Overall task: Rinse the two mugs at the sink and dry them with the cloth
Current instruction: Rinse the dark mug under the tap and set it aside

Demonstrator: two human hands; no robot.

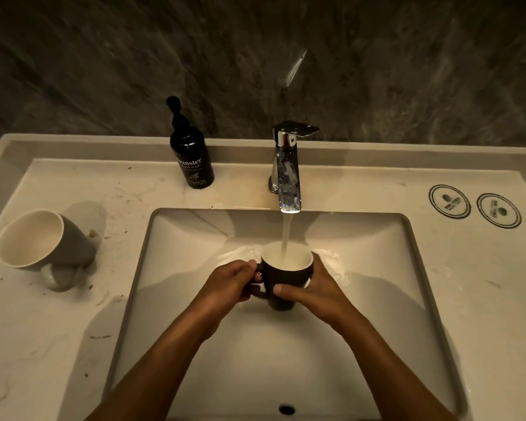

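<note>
The overflow hole (286, 409) sits in the near wall of the sink (195, 344), closest to the camera. Beyond it, both forearms reach over the basin to the dark mug (281, 276), which is held upright above the basin floor, directly below the tap. The left hand (230, 285) has its fingers curled around the mug's handle on the sink's left side. The right hand (312, 288) wraps the mug's body from the opposite side, its thumb lying across the near face. The mug's interior is pale and holds water. A stream of water (287, 230) falls from the chrome tap (287, 177) into the mug's mouth.

On the surface (58, 344) left of the sink, the grey mug (47, 238) lies on its side, mouth turned toward the camera, handle underneath against the surface. Dark specks and smears mark the surface around it.

Behind the sink's far rim, left of the tap, stands a black pump bottle (192, 156) labelled hand wash. Right of the sink, two round printed coasters (474, 206) lie side by side. A dark stone wall (255, 56) rises behind.
</note>
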